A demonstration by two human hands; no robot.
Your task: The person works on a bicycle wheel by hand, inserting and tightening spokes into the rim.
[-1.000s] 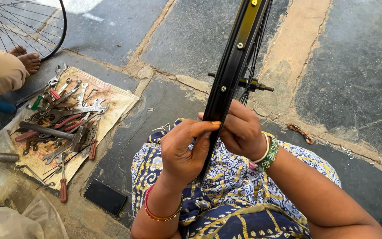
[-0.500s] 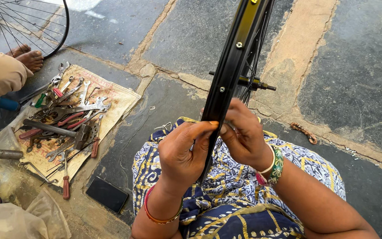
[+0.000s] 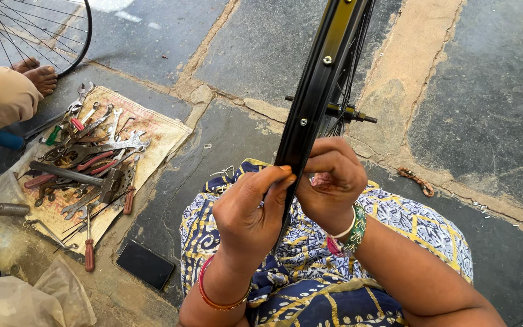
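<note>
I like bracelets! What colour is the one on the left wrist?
Orange-red bangle, head view.

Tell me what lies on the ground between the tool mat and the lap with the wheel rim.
In the head view, only a dark phone lies flat on the stone between tool mat and lap.

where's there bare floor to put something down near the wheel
Bare stone lies between the tool mat and the rim, above the phone. More lies right of the axle, up to the chain piece. Crowded: the mat under the spanners, the plastic bags at lower left, and the lap where the left hand and right hand grip the rim.
</note>
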